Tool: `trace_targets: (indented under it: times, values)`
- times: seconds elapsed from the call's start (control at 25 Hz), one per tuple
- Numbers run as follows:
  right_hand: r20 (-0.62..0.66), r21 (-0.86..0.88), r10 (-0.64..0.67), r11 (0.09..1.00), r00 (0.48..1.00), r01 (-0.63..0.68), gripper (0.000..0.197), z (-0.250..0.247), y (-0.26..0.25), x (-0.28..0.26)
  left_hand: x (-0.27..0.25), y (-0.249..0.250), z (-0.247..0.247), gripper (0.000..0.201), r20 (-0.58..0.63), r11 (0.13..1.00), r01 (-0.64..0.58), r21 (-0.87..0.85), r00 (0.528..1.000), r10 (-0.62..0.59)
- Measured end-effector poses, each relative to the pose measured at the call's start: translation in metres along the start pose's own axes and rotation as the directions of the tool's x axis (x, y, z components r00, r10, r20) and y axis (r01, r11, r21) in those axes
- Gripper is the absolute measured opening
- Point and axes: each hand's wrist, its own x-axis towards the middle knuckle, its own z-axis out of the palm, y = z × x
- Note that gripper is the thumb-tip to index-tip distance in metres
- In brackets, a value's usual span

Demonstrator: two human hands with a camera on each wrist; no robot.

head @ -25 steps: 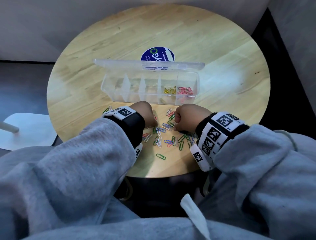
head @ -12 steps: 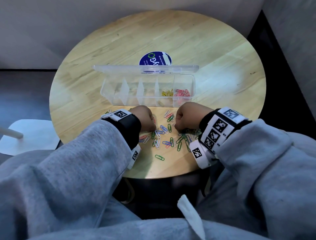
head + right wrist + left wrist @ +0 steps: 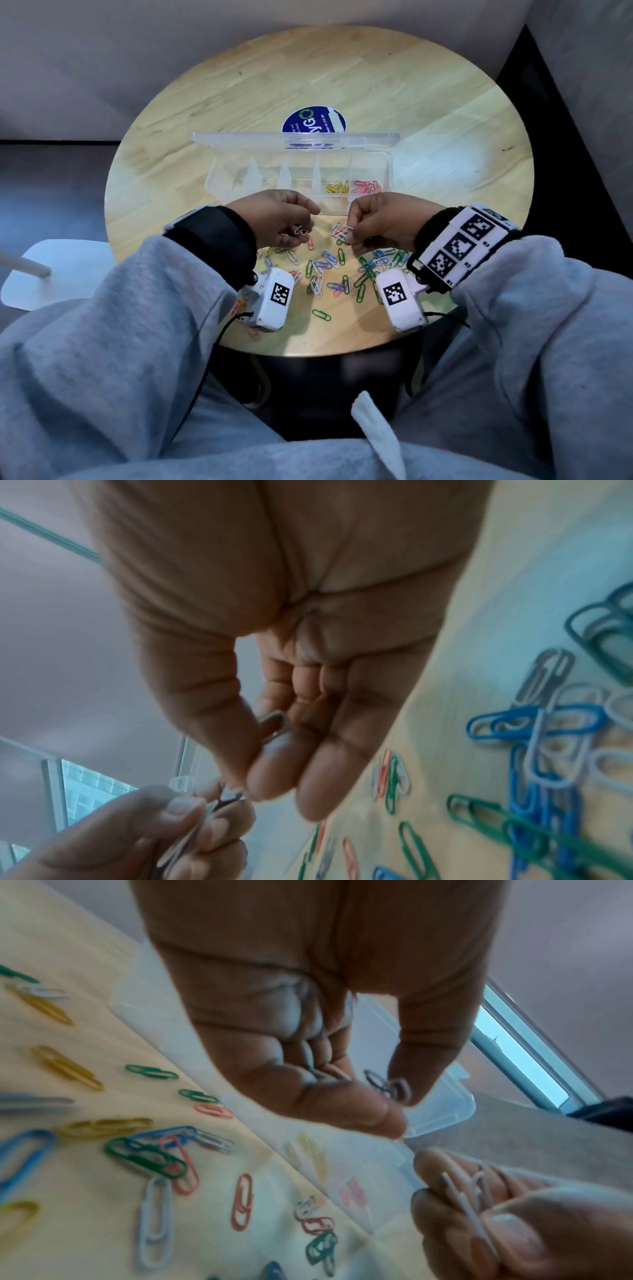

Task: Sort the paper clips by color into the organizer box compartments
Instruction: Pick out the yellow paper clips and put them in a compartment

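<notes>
Both hands rose, pinching white clips (image 3: 302, 231); sticker (image 3: 313, 120) reads "yG".

Yellow clips (image 3: 337, 187), pink clips (image 3: 368, 186)

One round table (image 3: 428, 113) stands here, with one clear organizer box (image 3: 239, 178) on it, lid open. Four dividers show in the box, making five compartments. Two compartments hold clips: one small heap of yellow clips (image 3: 337, 187), one of red clips (image 3: 368, 186); the heaps are too tangled to count. The loose paper clips (image 3: 329, 270) on the table number several dozen, in five colours. Two hands work above them, the left hand (image 3: 274, 219) and the right hand (image 3: 383, 219), each pinching white clips. One round blue sticker (image 3: 313, 120) lies behind the box.
</notes>
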Motion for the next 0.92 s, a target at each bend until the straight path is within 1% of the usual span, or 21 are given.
trace_targets:
  times: [0.08,0.16,0.2,0.24,0.28,0.32,0.36,0.4,0.44,0.48,0.52,0.56,0.6,0.64,0.68,0.72,0.76,0.8,0.84,0.88,0.92]
  values:
    - [0.043,0.081,0.016,0.996,0.999,-0.019,0.028,0.001,-0.002,-0.002,-0.002,0.001,0.000,0.023,0.032,0.995,0.030,-0.097,0.999,-0.027]
    - [0.054,0.143,0.038,0.989,0.998,-0.045,0.029,0.002,-0.004,-0.004,-0.003,0.003,0.001,0.026,0.058,0.992,0.066,-0.109,0.997,-0.060]
    - [0.040,0.174,0.058,0.983,0.998,-0.064,0.030,0.002,-0.005,-0.004,-0.002,0.002,0.002,0.026,0.058,0.993,0.091,-0.079,0.995,-0.087]
    - [0.016,0.209,0.086,0.974,0.996,-0.087,0.031,0.001,-0.006,-0.003,0.000,0.001,0.002,0.025,0.045,0.994,0.112,-0.015,0.993,-0.111]
    - [0.000,0.247,0.118,0.962,0.993,-0.115,0.031,0.001,-0.006,-0.002,0.001,-0.001,0.003,0.023,0.027,0.988,0.115,0.108,0.993,-0.119]
    - [-0.003,0.287,0.149,0.948,0.989,-0.141,0.029,0.000,-0.005,-0.001,0.003,-0.003,0.004,0.019,0.014,0.953,0.101,0.286,0.994,-0.109]
    - [0.008,0.327,0.170,0.931,0.985,-0.163,0.023,0.000,-0.005,-0.001,0.003,-0.005,0.004,0.014,0.017,0.870,0.070,0.488,0.996,-0.090]
    - [0.030,0.367,0.176,0.914,0.984,-0.174,0.016,-0.001,-0.006,-0.001,0.003,-0.006,0.006,0.012,0.029,0.750,0.027,0.661,0.998,-0.061]
    - [0.051,0.395,0.174,0.901,0.983,-0.180,0.013,-0.001,-0.006,0.000,0.002,-0.006,0.008,0.011,0.039,0.638,-0.013,0.770,0.999,-0.026]
    - [0.062,0.404,0.177,0.895,0.982,-0.187,0.013,-0.002,-0.006,0.000,-0.001,-0.006,0.011,0.013,0.052,0.566,-0.045,0.823,0.999,0.005]
    - [0.059,0.390,0.188,0.900,0.980,-0.196,0.016,-0.003,-0.006,0.000,-0.001,-0.005,0.014,0.016,0.077,0.529,-0.081,0.845,0.997,0.029]
    - [0.040,0.342,0.207,0.916,0.978,-0.208,0.023,-0.003,-0.006,0.001,-0.001,-0.004,0.017,0.019,0.110,0.500,-0.121,0.858,0.993,0.051]
    - [0.000,0.250,0.220,0.944,0.975,-0.213,0.028,-0.003,-0.006,0.001,-0.002,-0.003,0.019,0.020,0.142,0.468,-0.154,0.870,0.988,0.059]
    - [-0.054,0.113,0.218,0.971,0.975,-0.211,0.027,-0.002,-0.007,0.000,-0.001,-0.004,0.021,0.021,0.170,0.432,-0.175,0.885,0.984,0.050]
    - [-0.113,-0.070,0.197,0.976,0.974,-0.205,0.024,-0.001,-0.007,-0.001,-0.001,-0.006,0.022,0.021,0.189,0.395,-0.187,0.899,0.981,0.034]
    - [-0.158,-0.279,0.158,0.940,0.975,-0.198,0.019,-0.002,-0.007,-0.004,-0.001,-0.008,0.022,0.022,0.197,0.361,-0.189,0.913,0.980,0.016]
    - [-0.173,-0.473,0.111,0.862,0.979,-0.182,0.014,-0.004,-0.006,-0.007,0.000,-0.009,0.022,0.024,0.203,0.332,-0.193,0.923,0.979,0.005]
    - [-0.164,-0.610,0.070,0.777,0.984,-0.157,0.009,-0.006,-0.005,-0.011,0.000,-0.011,0.023,0.027,0.215,0.309,-0.204,0.929,0.977,-0.001]
    - [-0.149,-0.681,0.041,0.720,0.988,-0.132,0.005,-0.008,-0.004,-0.015,-0.001,-0.013,0.023,0.028,0.230,0.296,-0.219,0.930,0.973,-0.003]
    - [-0.135,-0.715,0.018,0.691,0.991,-0.110,0.002,-0.009,-0.004,-0.019,-0.002,-0.015,0.024,0.028,0.247,0.292,-0.236,0.927,0.969,-0.002]
    - [-0.128,-0.740,0.004,0.665,0.992,-0.098,0.003,-0.011,-0.003,-0.022,-0.002,-0.017,0.026,0.027,0.267,0.296,-0.254,0.921,0.964,-0.003]
